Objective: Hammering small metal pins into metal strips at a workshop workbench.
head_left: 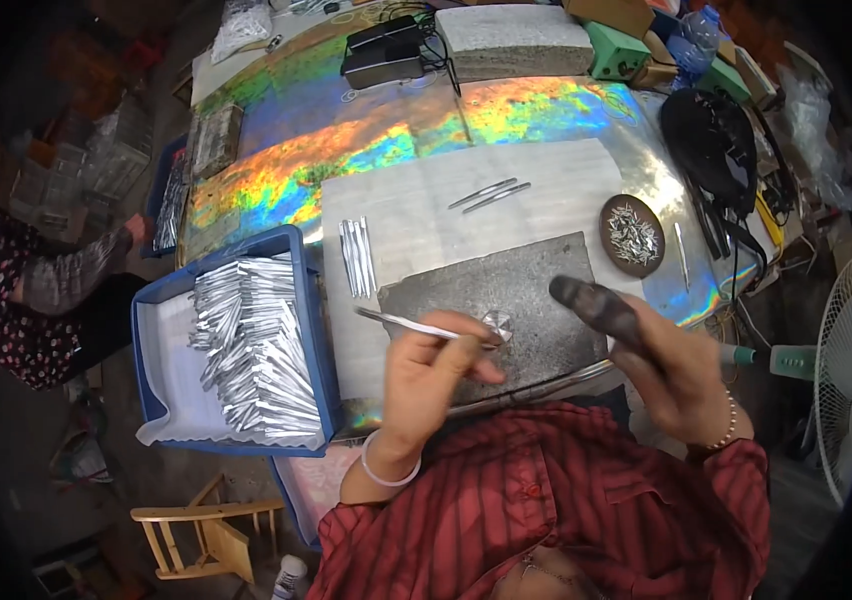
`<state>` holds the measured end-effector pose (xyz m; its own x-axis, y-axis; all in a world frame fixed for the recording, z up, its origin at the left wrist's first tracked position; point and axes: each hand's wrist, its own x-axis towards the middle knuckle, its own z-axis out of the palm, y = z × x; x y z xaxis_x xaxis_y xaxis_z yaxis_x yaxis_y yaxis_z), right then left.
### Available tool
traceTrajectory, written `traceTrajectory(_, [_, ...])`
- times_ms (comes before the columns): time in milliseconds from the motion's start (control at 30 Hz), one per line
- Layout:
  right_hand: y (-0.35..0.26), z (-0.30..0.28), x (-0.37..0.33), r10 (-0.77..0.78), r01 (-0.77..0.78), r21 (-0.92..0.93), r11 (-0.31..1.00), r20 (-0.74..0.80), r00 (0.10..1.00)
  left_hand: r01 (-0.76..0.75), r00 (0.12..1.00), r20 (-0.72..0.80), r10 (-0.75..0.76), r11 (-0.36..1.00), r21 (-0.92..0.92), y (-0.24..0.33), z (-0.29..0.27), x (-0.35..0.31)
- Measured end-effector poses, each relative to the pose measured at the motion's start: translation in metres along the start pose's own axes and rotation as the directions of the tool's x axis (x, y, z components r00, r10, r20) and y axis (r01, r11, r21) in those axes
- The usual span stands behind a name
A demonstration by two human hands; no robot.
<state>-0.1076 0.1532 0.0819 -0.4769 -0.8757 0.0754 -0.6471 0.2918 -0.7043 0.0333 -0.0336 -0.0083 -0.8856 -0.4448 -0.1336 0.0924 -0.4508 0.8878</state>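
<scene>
My left hand (431,375) pinches a slim silver tweezer-like metal piece (406,322) between thumb and fingers. The piece lies nearly level over a grey slab (536,290), its right end by a small shiny round spot (496,325) on the slab. Over the slab's right edge, my right hand (671,365) is curled, slightly blurred; a long dark form, a covered finger or part of a tool, points left from it. What it grips is mostly hidden. Two loose tweezers (491,195) lie beyond the slab, and several silver pieces (356,258) stand side by side left of it.
On my left is a blue tray (318,350) heaped with silver pieces. A brown bowl (634,262) of small metal pins and a thin rod (682,255) lie right. A fan (841,375) stands far right; another person (21,290) sits left, near a wooden chair (206,515).
</scene>
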Motion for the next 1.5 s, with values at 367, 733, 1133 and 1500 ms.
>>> traceTrajectory(367, [0.061, 0.064, 0.007, 0.104, -0.126, -0.333, 0.934, -0.085, 0.991, 0.078, 0.996, -0.013, -0.085, 0.956, -0.282, 0.001, -0.002, 0.013])
traceTrajectory(733, [0.061, 0.053, 0.003, 0.033, -0.021, -0.341, 0.940, 0.029, 0.999, 0.074, 0.997, -0.030, -0.076, 0.995, -0.074, -0.003, 0.012, 0.029])
traceTrajectory(1133, [0.072, 0.047, 0.003, 0.037, -0.033, -0.191, 0.981, 0.018, 0.999, 0.312, 0.950, 0.087, -0.300, 0.924, -0.219, -0.006, 0.014, 0.048])
traceTrajectory(1500, [0.077, 0.050, 0.006, 0.006, -0.006, -0.199, 0.980, -0.001, 1.000, 0.345, 0.937, 0.106, -0.332, 0.929, -0.136, -0.004, 0.019, 0.053])
